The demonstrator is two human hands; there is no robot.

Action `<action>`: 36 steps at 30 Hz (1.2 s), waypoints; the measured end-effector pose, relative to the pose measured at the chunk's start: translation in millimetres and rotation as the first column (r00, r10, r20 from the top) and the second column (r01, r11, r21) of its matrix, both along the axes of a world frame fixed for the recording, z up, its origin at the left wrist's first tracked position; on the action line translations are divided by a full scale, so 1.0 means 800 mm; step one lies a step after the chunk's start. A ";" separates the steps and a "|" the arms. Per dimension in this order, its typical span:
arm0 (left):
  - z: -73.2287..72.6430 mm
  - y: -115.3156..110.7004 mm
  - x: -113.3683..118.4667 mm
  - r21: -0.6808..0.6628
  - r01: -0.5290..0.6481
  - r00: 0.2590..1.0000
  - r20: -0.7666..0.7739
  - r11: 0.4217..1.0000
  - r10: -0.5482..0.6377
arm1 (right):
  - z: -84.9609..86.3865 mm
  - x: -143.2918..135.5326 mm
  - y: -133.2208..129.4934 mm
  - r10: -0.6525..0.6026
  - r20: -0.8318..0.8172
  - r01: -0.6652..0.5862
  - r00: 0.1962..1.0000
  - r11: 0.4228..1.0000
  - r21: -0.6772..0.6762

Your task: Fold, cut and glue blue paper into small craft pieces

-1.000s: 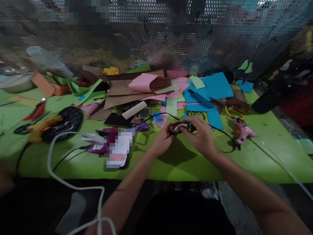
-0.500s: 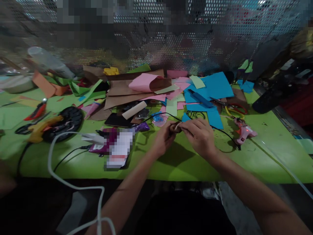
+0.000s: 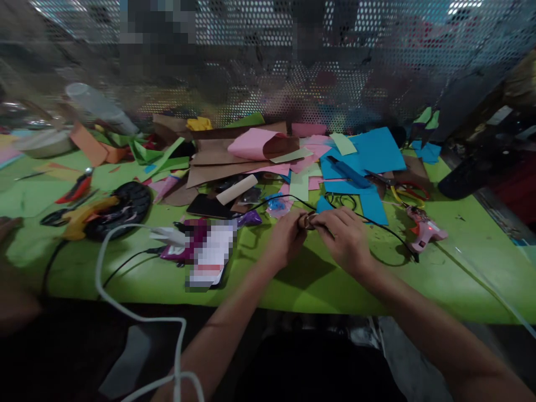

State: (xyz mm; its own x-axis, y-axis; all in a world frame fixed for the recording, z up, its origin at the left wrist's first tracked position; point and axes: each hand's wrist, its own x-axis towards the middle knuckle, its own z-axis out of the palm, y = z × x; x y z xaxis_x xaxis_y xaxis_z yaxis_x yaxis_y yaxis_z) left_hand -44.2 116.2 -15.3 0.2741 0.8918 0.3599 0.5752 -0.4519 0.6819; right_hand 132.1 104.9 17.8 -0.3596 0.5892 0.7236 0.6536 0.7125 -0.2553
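Observation:
A small brown curled piece is between my two hands, above the green tabletop. My left hand grips its left side with bent fingers. On its right side, the fingertips of my right hand pinch it. Fingers hide much of the piece. Behind my hands lie blue paper sheets, a rolled pink sheet and brown sheets. A black cable runs just behind my fingers.
A pink glue gun and scissors are at right. At left lie a yellow glue gun, red cutter and white cable. Another person's hand rests at the left edge. A perforated metal screen stands behind.
The view has shifted slightly, so the table's contents appear farther right. The brown piece looks turned between my fingers. More of the other person's hand shows at left.

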 end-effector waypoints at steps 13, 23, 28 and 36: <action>-0.006 -0.005 0.000 0.186 -0.098 0.953 -0.265 0.978 0.146 | 0.009 -0.007 0.000 -0.029 -0.140 0.000 0.990 0.979 -0.202; 0.002 -0.010 0.002 0.241 -0.139 0.914 -0.343 0.960 0.219 | 0.009 -0.008 0.003 -0.140 -0.294 -0.011 0.946 0.889 -0.458; -0.002 -0.010 0.007 0.215 -0.139 0.931 -0.304 0.967 0.202 | 0.008 -0.009 0.005 -0.190 -0.318 0.002 0.929 0.861 -0.508; -0.009 0.002 0.005 -0.005 0.008 0.990 0.142 1.000 -0.007 | 0.001 -0.009 0.002 -0.092 -0.427 -0.140 0.899 0.865 -0.481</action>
